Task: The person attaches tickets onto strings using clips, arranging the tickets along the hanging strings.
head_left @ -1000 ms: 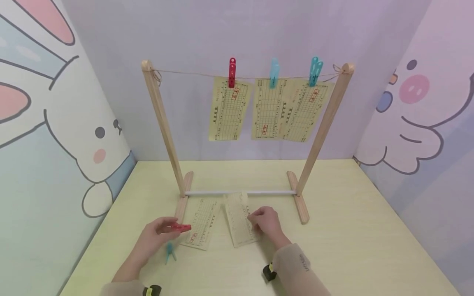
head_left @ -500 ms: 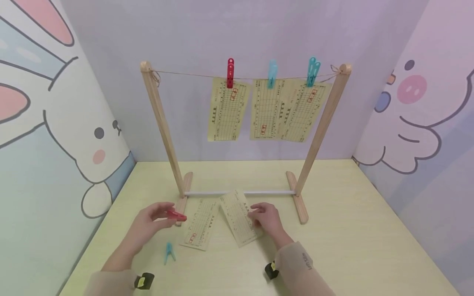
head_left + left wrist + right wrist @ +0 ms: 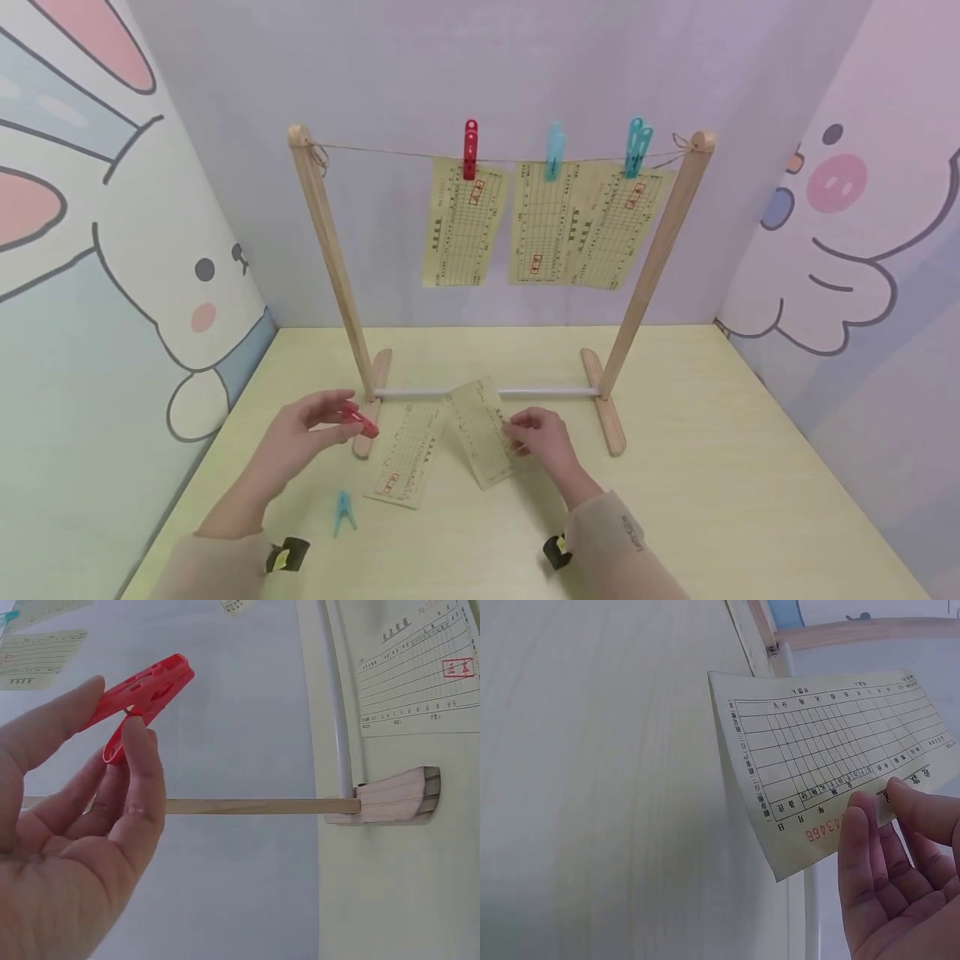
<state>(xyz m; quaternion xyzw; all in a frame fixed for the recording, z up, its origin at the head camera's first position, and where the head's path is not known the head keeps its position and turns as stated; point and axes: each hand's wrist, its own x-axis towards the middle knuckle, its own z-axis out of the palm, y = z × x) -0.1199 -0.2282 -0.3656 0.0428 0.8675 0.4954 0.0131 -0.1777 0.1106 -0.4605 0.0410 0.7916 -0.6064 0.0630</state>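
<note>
left hand (image 3: 303, 433) raised pinching red clothespin (image 3: 358, 419), right hand (image 3: 542, 440) lifting paper slip (image 3: 482, 433)

Beige sleeves (image 3: 622, 550), small lettering, black-and-yellow wrist straps (image 3: 287, 555)

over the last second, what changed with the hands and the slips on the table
The right hand has pinched the paper slip and tilted its near edge up off the table. The left hand, holding the red clothespin, rose slightly toward the rack. The other slip, blue clothespin and three hanging slips stayed put.
</note>
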